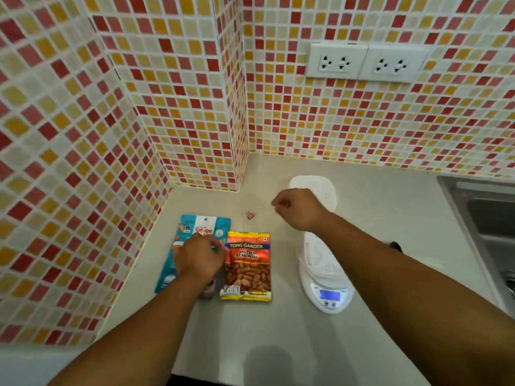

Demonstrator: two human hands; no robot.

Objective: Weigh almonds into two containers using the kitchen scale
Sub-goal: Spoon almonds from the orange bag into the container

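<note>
A pale worktop (250, 330) is seen in a corner walled with red, orange and cream mosaic tiles, with two white double sockets (365, 62) set into the right-hand wall and the edge of a steel sink (485, 215) at the far right. Two packets are laid flat side by side near the left wall: a teal packet (178, 252) and, touching its right edge, an orange and yellow packet of salted almonds (246, 267), printed face up with the nuts shown through its window. The left hand (199, 256) is placed palm down on the teal packet, its fingers (216, 243) curled and drawn together at the packet's upper middle — whether the foil is actually pinched cannot be told. The right hand (296, 208) is held above the worktop further back, knuckles up, with the fingers (280, 203) folded loosely into the palm; nothing can be made out in them. A small pink binder clip (250, 215) lies on the worktop between the two hands, apart from both. To the right, a white kitchen scale (327, 291) is set with its blue display lit and facing the person, and a white container (317, 254) is seated on its platform. A second white container (315, 190) rests on the worktop behind the scale — partly hidden by the right hand.
</note>
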